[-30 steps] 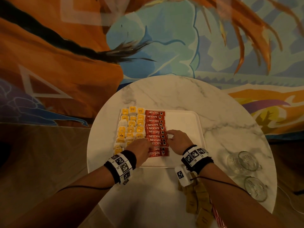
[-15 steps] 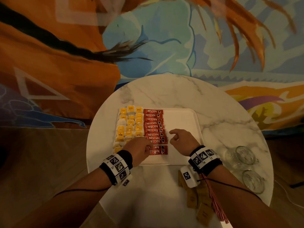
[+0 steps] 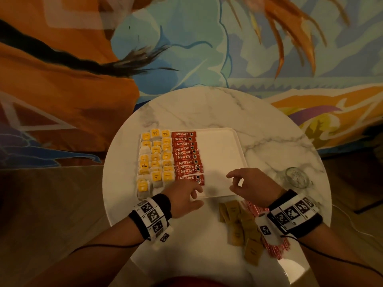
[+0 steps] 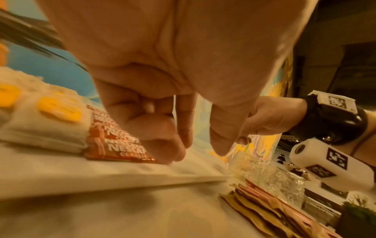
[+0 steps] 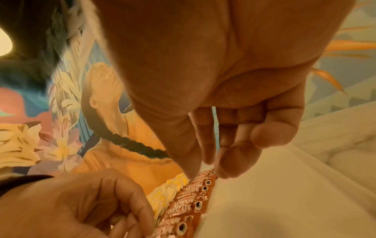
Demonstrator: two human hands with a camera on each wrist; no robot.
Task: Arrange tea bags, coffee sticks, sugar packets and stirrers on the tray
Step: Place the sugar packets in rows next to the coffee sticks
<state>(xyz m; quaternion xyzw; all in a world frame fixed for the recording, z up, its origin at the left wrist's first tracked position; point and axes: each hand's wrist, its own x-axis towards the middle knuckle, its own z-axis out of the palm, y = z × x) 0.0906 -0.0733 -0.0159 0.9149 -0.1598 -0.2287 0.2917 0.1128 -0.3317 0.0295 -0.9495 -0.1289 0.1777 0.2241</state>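
Observation:
A white tray (image 3: pixel 219 154) lies on the round marble table (image 3: pixel 207 108). Its left part holds rows of tea bags (image 3: pixel 155 160) with yellow tags, and beside them a column of red coffee sticks (image 3: pixel 186 158). My left hand (image 3: pixel 199 196) is at the tray's front edge; in the left wrist view its curled fingertips (image 4: pixel 167 154) touch the end of the nearest coffee stick (image 4: pixel 122 153), thumb apart. My right hand (image 3: pixel 233 181) hovers over the tray's bare front right, fingers loosely curled and holding nothing. Brown sugar packets (image 3: pixel 242 222) and red-and-white stirrers (image 3: pixel 275 247) lie on the table by my right wrist.
A clear glass (image 3: pixel 296 179) stands on the table right of the tray, close to my right wrist. The tray's right half is bare white. The table's edge curves round close behind the sugar packets. A painted wall rises beyond the table.
My right hand has drawn away from the coffee sticks, to the right and toward me. My left hand has slid back to the tray's front edge.

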